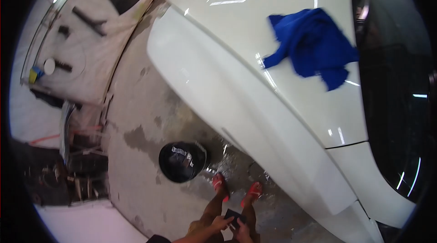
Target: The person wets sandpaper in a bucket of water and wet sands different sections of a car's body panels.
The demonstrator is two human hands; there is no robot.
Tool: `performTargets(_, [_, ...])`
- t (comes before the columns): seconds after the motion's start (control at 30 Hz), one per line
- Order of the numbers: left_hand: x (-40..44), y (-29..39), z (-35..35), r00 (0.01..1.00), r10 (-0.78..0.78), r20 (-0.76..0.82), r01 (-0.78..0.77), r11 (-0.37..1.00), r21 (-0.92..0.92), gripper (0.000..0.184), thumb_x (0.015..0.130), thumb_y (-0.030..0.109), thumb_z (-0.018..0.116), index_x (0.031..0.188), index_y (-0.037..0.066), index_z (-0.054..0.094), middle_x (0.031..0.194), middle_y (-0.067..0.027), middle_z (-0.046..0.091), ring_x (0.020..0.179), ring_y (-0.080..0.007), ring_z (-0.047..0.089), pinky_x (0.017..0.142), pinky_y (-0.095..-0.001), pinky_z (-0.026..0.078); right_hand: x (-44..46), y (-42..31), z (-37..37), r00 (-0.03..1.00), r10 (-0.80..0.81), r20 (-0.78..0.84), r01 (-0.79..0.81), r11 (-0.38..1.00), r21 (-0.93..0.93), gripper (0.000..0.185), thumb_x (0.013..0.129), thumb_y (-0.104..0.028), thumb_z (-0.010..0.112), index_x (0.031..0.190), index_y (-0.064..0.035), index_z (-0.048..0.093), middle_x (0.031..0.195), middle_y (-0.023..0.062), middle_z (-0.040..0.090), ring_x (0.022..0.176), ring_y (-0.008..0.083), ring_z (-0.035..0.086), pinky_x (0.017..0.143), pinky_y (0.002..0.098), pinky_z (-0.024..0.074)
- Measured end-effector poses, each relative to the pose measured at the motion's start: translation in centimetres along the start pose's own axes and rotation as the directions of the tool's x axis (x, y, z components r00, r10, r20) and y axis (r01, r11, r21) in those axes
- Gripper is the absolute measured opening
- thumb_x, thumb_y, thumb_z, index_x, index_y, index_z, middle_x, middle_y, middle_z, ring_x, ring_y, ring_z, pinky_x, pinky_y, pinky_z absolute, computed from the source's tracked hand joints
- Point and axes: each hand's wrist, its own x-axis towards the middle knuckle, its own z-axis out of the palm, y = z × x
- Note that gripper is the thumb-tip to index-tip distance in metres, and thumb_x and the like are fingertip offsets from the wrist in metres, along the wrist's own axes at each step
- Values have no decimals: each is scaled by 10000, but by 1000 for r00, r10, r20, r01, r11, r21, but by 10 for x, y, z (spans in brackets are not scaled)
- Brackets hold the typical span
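1. Closest to me, down at the bottom edge, are my own two hands. My left hand (222, 223) has its fingers closed on the left side of a small black block (234, 217), and my right hand (243, 232) is gripping it from the lower side. So the block's in both hands, out in front of my legs. Can't tell what it's made of, it's too small from up here.
2. Past that are my feet in red sandals (255, 190), standing on a grey floor (136, 193) with wet, shiny patches.
3. Just ahead of my feet and off to the left is a black bucket (201, 154). Some light's glinting inside, but I can't make out what's in there.
4. To the right is a big white car. Its fender (236, 92) runs diagonally past me and looks duller than the glossy hood (236, 15).
5. On the hood there's a crumpled blue cloth (314, 45), a bit blurry, with one edge right by the dark windshield (391, 70).
6. Way over on the left there's a cluttered rack (86, 170), and beyond it a pale sheet (82, 86) with a few dark bits on it.
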Motion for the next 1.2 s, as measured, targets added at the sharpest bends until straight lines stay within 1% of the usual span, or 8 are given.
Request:
performTargets(0.23, [-3,13,-18,907,357,-225,-171,798,578,396,913,261,591,1262,84,654,1079,-291,668,952,-454,652,835,-553,498,-25,-6,24,987,-141,-83,122,971,-208,279,1001,-339,583,1119,-111,692,854,79,673,798,266,636,747,430,512])
performTargets(0.33, [-42,38,-27,671,726,148,-540,343,769,372,926,216,567,1274,127,665,1061,-260,674,943,-431,665,817,-524,512,-18,14,15,928,-370,54,350,809,-472,290,999,-332,582,1145,-105,688,881,105,679,819,293,638,765,439,512])
performTargets(0.47, [-35,22,-39,812,466,351,-441,96,892,317,927,224,555,1199,141,697,1001,-199,704,884,-365,692,744,-490,555,0,29,5,761,-567,315,582,383,-718,308,995,-321,581,1180,-97,682,917,141,688,846,328,641,788,451,511])
performTargets(0.6, [-28,-1,-60,840,506,197,-354,234,906,255,924,245,563,1074,130,735,986,-142,718,895,-343,702,747,-475,568,18,58,0,574,-563,595,633,-157,-758,330,991,-311,581,1216,-89,677,953,176,696,874,363,645,812,464,510])
performTargets(0.8, [25,-87,-157,481,776,408,-697,56,715,276,913,282,603,1067,87,724,966,-128,718,810,-360,676,744,-453,550,20,114,24,725,-436,533,510,-181,-841,326,983,-293,580,1209,-80,681,981,214,689,913,408,635,825,464,508])
performTargets(0.9, [-36,-88,-216,371,914,166,-816,235,527,330,961,340,597,1106,67,712,914,-107,708,759,-307,659,708,-406,533,18,160,62,794,-368,483,440,-201,-875,324,978,-283,580,1205,-75,683,998,237,685,936,435,629,833,464,506])
performTargets(1.03, [-43,-138,-304,866,501,-13,-500,863,-76,513,973,503,611,1098,13,699,787,-75,654,724,-161,597,684,-339,506,29,251,133,809,-180,560,444,-438,-782,415,966,-276,560,1320,-60,583,1172,248,640,1093,462,589,879,477,507])
performTargets(1.2, [-37,-216,-422,735,451,-506,-554,830,-66,448,993,398,578,1051,-33,686,892,-139,707,830,-248,655,765,-380,523,78,390,228,686,96,721,640,-551,-536,616,889,-232,634,1433,-24,433,1353,281,534,1213,455,534,986,499,467])
